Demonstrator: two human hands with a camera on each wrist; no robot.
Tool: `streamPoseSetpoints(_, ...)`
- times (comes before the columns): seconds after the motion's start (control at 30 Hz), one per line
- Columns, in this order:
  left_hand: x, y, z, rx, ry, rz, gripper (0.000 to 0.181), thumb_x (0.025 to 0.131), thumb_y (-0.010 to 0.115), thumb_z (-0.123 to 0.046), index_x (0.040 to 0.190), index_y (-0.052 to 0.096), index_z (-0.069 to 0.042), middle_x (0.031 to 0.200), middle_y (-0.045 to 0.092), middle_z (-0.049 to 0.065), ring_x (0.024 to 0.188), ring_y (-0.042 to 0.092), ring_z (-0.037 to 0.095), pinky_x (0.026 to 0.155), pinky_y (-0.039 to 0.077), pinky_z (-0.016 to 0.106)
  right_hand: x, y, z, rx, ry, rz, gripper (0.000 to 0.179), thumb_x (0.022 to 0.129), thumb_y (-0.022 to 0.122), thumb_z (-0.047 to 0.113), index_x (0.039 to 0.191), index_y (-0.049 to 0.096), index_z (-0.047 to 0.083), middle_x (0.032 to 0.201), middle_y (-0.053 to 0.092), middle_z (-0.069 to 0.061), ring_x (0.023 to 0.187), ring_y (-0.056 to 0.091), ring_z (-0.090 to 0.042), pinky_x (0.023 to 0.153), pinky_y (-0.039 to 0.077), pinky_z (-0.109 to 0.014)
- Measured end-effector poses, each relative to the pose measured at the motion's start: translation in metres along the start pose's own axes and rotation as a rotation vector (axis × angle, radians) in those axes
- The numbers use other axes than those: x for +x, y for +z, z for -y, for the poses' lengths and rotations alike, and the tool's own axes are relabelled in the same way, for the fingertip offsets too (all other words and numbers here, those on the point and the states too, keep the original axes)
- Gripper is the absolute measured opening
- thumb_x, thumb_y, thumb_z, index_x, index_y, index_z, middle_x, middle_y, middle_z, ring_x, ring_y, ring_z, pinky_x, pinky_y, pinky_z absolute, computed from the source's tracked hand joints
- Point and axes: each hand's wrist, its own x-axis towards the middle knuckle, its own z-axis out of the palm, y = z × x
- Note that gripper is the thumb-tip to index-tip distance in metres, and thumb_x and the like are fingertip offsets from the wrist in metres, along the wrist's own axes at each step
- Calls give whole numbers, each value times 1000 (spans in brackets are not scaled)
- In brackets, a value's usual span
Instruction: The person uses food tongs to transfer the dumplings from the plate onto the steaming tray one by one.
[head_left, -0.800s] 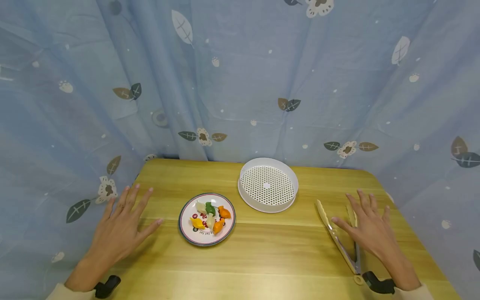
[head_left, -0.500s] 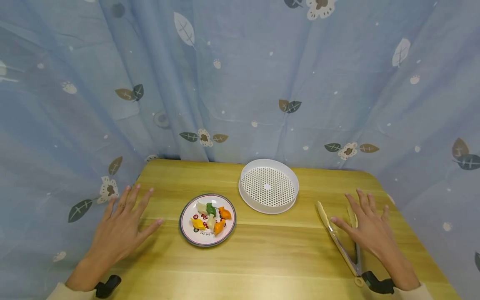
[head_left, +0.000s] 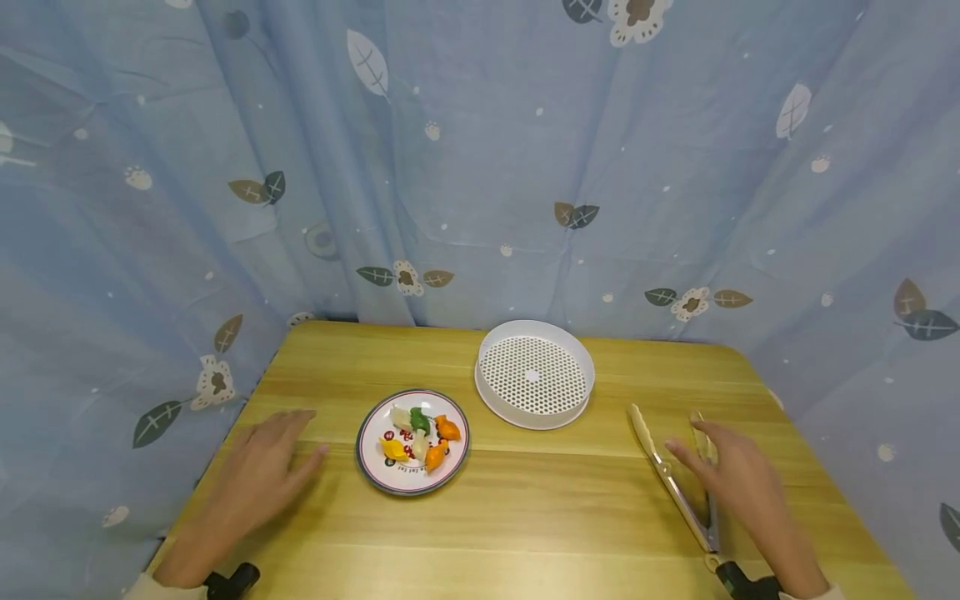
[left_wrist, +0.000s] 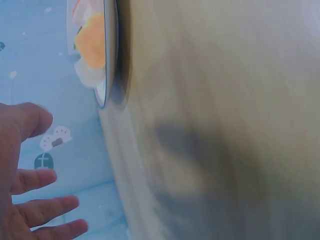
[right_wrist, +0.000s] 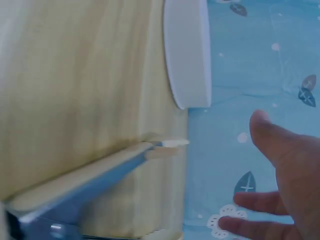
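Note:
My left hand [head_left: 255, 475] hovers over the table left of a round plate [head_left: 365, 467], holding nothing, its fingers loosely bent and spread in the left wrist view. On the plate lie several small dumpling-like pieces: a yellow one [head_left: 393, 449], two orange ones, pale ones and a green one [head_left: 419, 419]. At the right, my right hand [head_left: 750, 487] is over the spread metal tongs [head_left: 681, 498] with cream tips, and covers part of one arm. The thumb and fingers of that hand stand apart with nothing between them in the right wrist view.
A white round tray with a perforated bottom [head_left: 517, 408] stands at the back middle of the wooden table [head_left: 540, 517]. A blue patterned curtain [head_left: 480, 167] hangs behind the table and along both sides. Each wrist wears a black strap-on camera.
Both hands have tipped forward and lowered, their fingers going from spread and raised to bent downward. The plate, tray and tongs stay where they were.

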Motion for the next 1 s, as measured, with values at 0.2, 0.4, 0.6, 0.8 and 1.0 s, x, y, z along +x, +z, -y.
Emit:
streamPoseSetpoints(0.2, -1, 13, -11, -176, -126, 58, 53, 101, 67, -39, 136, 61, 0, 122, 68, 24, 110, 64, 46, 89, 48, 63, -12, 17, -8, 61, 27, -69, 72, 93, 69, 59, 118, 61, -9, 112, 61, -30, 95, 58, -45, 76, 49, -58)
streamPoseSetpoints(0.4, 0, 25, -18, -344, -239, 135, 55, 101, 66, -40, 138, 57, 0, 119, 68, 19, 105, 67, 35, 87, 52, 55, -21, 28, -14, 91, 69, -72, 73, 93, 70, 57, 112, 54, -11, 100, 56, -28, 84, 54, -37, 70, 46, -51)
streamPoseSetpoints(0.6, -1, 38, -22, -441, -318, 182, 55, 98, 72, -38, 137, 58, -1, 112, 67, 12, 93, 65, 21, 80, 54, 43, -24, 37, -15, 133, 190, 22, 98, 89, 66, 69, 128, 43, -19, 119, 46, -42, 106, 49, -56, 81, 44, -63)
streamPoseSetpoints(0.8, 2, 48, -27, -491, -374, 204, 58, 94, 76, -39, 135, 58, -1, 107, 66, 9, 85, 60, 17, 74, 51, 35, -25, 48, -16, 144, 207, 18, 114, 85, 73, 68, 133, 35, -28, 124, 42, -51, 111, 47, -65, 88, 43, -69)
streamPoseSetpoints(1.0, 4, 52, -33, -556, -420, 256, 65, 91, 80, -39, 138, 54, -2, 107, 64, 7, 87, 57, 18, 74, 49, 33, -29, 54, -20, 156, 197, 19, 119, 81, 78, 66, 131, 33, -33, 112, 48, -48, 96, 57, -54, 78, 50, -61)
